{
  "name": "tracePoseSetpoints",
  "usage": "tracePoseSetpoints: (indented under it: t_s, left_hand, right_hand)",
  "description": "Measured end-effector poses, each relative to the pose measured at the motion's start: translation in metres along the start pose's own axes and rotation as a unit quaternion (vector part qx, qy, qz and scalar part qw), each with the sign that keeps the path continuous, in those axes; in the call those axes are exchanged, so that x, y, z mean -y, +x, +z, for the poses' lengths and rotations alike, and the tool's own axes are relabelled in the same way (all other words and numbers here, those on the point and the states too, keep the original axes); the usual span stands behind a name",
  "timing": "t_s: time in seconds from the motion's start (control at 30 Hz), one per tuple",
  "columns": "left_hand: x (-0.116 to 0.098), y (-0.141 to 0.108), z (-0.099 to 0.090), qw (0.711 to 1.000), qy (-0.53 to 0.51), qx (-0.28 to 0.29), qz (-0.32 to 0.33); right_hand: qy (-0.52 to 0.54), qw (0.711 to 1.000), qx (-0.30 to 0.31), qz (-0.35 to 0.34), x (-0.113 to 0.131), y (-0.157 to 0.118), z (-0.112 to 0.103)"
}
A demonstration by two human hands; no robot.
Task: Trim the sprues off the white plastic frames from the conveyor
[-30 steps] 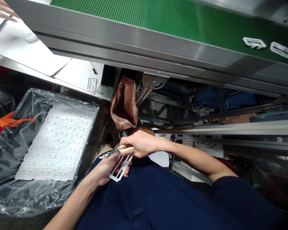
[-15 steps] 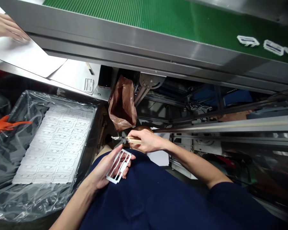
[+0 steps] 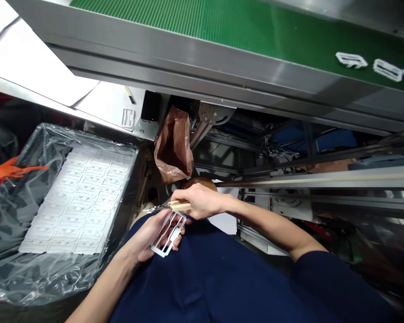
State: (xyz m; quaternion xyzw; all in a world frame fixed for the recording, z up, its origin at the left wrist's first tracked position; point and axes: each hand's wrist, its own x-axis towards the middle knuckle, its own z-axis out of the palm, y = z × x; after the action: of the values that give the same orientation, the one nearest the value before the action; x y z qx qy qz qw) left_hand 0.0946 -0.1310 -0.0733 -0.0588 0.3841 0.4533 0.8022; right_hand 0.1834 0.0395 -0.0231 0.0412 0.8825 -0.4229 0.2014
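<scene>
My left hand (image 3: 150,233) holds a thin white plastic frame (image 3: 173,237) with long slots, tilted in front of my dark blue shirt. My fingers are curled behind it and the thumb lies along its upper edge. In my right hand (image 3: 204,200) is a utility knife (image 3: 180,206) with a beige handle. Its metal blade points left and lies over the frame's upper end, close to my left thumb. Whether the blade touches the plastic I cannot tell.
A plastic-lined box (image 3: 121,197) on the left holds rows of white frames (image 3: 77,202). An orange clamp (image 3: 11,170) sits at its left edge. Ahead are an open brown bag (image 3: 173,148), a green conveyor belt (image 3: 222,27) with several white parts, and a table with paper (image 3: 37,67).
My right hand has moved left with the utility knife, bringing the blade over the frame's upper end. Another person's hand at the upper left has gone out of view.
</scene>
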Motion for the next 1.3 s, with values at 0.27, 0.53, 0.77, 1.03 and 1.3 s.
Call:
tracePoseSetpoints:
  t_s: [0.27, 0.53, 0.77, 1.03, 1.3]
  left_hand:
    - [0.0, 0.004, -0.003, 1.0, -0.023, 0.014, -0.012]
    - [0.002, 0.005, -0.005, 0.999, -0.037, 0.019, -0.014]
    - [-0.008, 0.005, 0.007, 0.998, 0.009, -0.028, -0.054]
    - [-0.007, 0.002, 0.005, 0.999, -0.012, -0.004, -0.042]
    - [-0.006, 0.0, 0.005, 0.999, -0.022, -0.014, -0.022]
  right_hand:
    - [-0.076, 0.996, 0.044, -0.007, 0.003, 0.004, -0.004]
    - [-0.101, 0.993, 0.055, -0.007, 0.002, 0.006, -0.002]
    - [-0.065, 0.998, -0.022, -0.005, -0.012, 0.004, 0.0]
    - [0.001, 0.986, -0.123, 0.115, -0.025, -0.014, 0.006]
    - [0.098, 0.971, -0.181, 0.122, -0.019, -0.031, 0.024]
